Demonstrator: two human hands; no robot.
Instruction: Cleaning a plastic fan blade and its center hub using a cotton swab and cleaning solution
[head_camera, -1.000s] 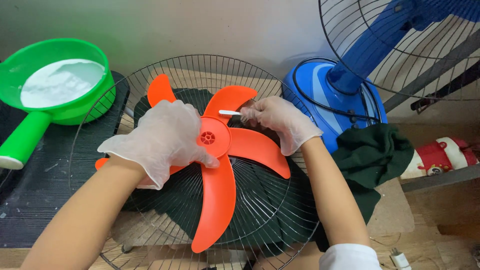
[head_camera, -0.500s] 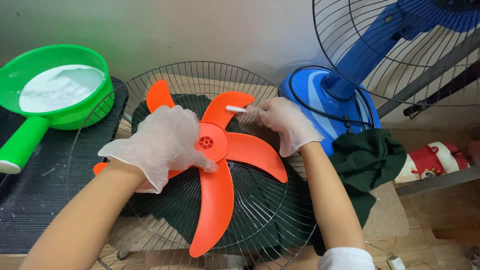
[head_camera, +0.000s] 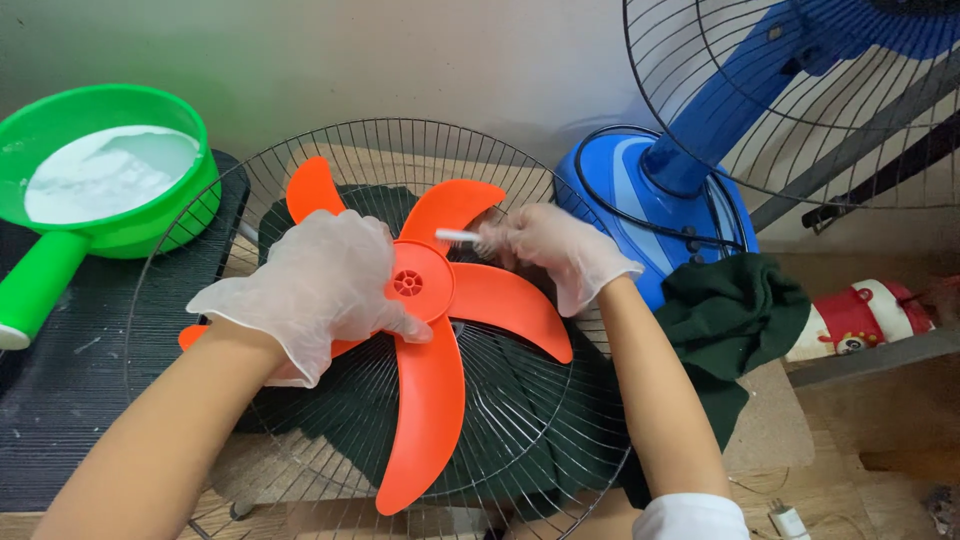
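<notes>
— Head view: why is the left hand spread flat on the orange fan blade?

— It looks to pin the blade on the wire fan guard, judging by the splayed fingers. The right hand, just right of the hub, pinches a small white brush against one vane.

— Counts?

— Five vanes, two gloved hands, one green ladle left of the guard — one blue fan to its right.

Single head cam, looking steeply down and slightly forward from close above the work. Orange fan blade on the wire grille sits centre frame; green basin upper left, blue fan base upper right. No second view to overlap.
</notes>
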